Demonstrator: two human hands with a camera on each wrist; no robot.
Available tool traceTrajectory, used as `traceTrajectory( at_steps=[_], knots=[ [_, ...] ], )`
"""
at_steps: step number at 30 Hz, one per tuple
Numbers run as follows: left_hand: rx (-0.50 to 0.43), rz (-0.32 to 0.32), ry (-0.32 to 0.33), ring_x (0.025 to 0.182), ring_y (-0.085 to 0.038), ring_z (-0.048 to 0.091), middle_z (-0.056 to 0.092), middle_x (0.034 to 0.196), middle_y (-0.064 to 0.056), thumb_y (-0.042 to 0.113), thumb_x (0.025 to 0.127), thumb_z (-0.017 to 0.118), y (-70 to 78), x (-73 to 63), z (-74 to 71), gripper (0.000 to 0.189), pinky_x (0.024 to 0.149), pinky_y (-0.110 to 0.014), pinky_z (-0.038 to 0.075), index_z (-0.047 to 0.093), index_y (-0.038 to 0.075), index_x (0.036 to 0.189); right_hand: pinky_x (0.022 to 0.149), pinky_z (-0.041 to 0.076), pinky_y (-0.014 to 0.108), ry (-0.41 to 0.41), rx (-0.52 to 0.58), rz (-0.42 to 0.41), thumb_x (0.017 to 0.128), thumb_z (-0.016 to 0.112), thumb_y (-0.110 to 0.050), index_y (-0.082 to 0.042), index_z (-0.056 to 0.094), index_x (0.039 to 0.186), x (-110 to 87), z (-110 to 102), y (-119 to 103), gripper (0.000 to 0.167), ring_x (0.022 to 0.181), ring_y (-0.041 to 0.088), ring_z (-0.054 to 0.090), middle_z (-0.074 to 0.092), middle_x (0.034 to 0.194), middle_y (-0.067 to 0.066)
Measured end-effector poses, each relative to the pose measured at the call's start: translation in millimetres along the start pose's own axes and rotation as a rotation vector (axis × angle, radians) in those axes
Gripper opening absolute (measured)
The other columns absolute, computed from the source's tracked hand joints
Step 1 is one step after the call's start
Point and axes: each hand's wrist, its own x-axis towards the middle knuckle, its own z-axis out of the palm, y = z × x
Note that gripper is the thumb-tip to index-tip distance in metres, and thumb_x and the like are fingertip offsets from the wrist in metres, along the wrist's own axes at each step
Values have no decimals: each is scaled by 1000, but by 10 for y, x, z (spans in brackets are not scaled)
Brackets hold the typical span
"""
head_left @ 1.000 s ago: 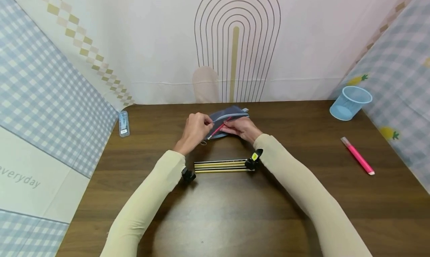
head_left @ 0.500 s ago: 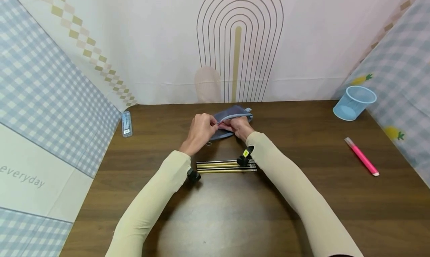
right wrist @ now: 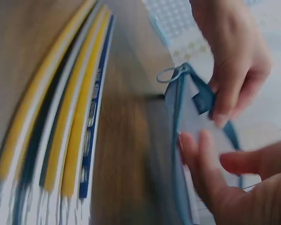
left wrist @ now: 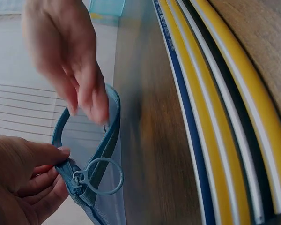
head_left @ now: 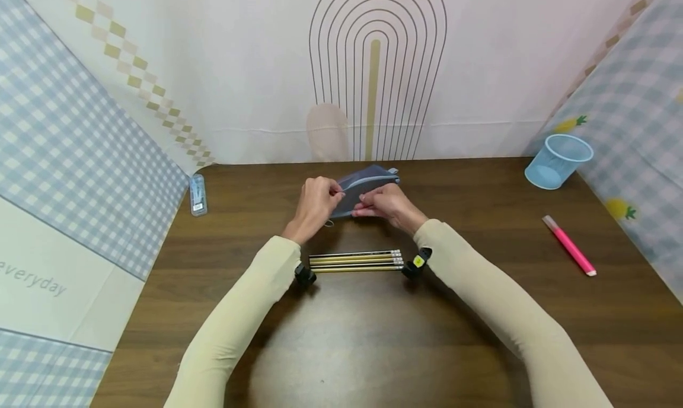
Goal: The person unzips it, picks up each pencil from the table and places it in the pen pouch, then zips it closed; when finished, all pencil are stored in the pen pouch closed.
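A blue see-through zip pouch (head_left: 348,201) stands near the back of the table with its mouth apart. My left hand (head_left: 315,205) pinches the rim of the mouth, beside the zipper's ring pull (left wrist: 105,176). At the mouth is my right hand (head_left: 388,204), blurred in the wrist views, its fingers (right wrist: 203,159) loosely extended by the rim and no pencil seen between them. Whether they touch the pouch is hard to tell. Several striped pencils (head_left: 354,262) lie side by side in front of the pouch, below both hands.
A pink marker (head_left: 570,245) lies on the right of the table (head_left: 469,313). Behind it a light-blue cup (head_left: 558,161) leans by the cloth wall. At the far left lies a small light-blue packaged item (head_left: 198,195).
The right hand held a pink pencil at the pouch, reached into the mouth, and has drawn back out without the pencil showing. My left hand has kept its pinch on the rim.
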Motion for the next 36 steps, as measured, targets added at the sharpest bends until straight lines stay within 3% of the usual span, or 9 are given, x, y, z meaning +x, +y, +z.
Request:
traceTrajectory(
  at_steps=[3,7,10,12,15,23,30,36],
  knots=[
    [-10,8,-6,77,-18,72,79,86,-8,13,88,78,-28,14,-9,10,70,-31,57,80,3,88,77,61,31,-65,-377,-132,100,58,-3,14,65,116,-183,-6,13,25,74,15,73,75,90,19],
    [-16,6,-11,75,-15,70,79,85,-6,16,88,78,-51,20,-17,11,67,-29,54,80,5,86,67,53,27,-106,-925,-448,94,69,-9,0,77,96,-351,15,89,12,71,9,63,77,87,10],
    [-29,-1,-7,76,-14,71,79,86,-6,16,89,77,-58,22,-20,12,64,-27,53,81,5,86,71,53,29,-168,-1140,-660,91,72,-8,-5,79,89,-402,66,167,7,72,9,62,76,83,3],
    [-34,-7,-4,77,-14,72,80,87,-5,16,90,76,-61,23,-21,12,64,-26,52,81,6,86,71,56,30,-217,-1212,-729,91,73,-7,-7,79,88,-422,107,217,6,73,9,65,75,81,1],
    [-21,-9,-8,78,-14,72,80,88,-4,16,90,76,-64,26,-17,11,64,-26,52,81,7,86,69,58,29,-253,-1281,-763,91,73,-7,-8,79,87,-442,163,276,7,72,8,67,75,80,1],
    [5,3,-8,76,-16,70,79,84,-4,19,89,78,-68,30,-6,13,70,-31,55,81,7,86,69,58,29,-250,-1376,-800,88,71,-2,-10,79,87,-443,246,365,12,78,11,70,76,83,1],
    [2,8,-2,76,-18,70,79,85,-6,19,90,77,-96,3,-5,14,71,-32,56,80,6,88,57,47,32,-252,-1475,-871,84,69,3,-11,71,68,-417,309,372,21,62,13,57,64,67,0],
    [-11,-29,-19,75,-18,69,78,86,-7,19,91,75,-135,-29,-21,14,69,-32,56,80,6,88,66,54,43,-194,-1629,-983,85,67,2,-12,70,71,-405,360,393,19,70,26,68,69,73,6]
  ],
)
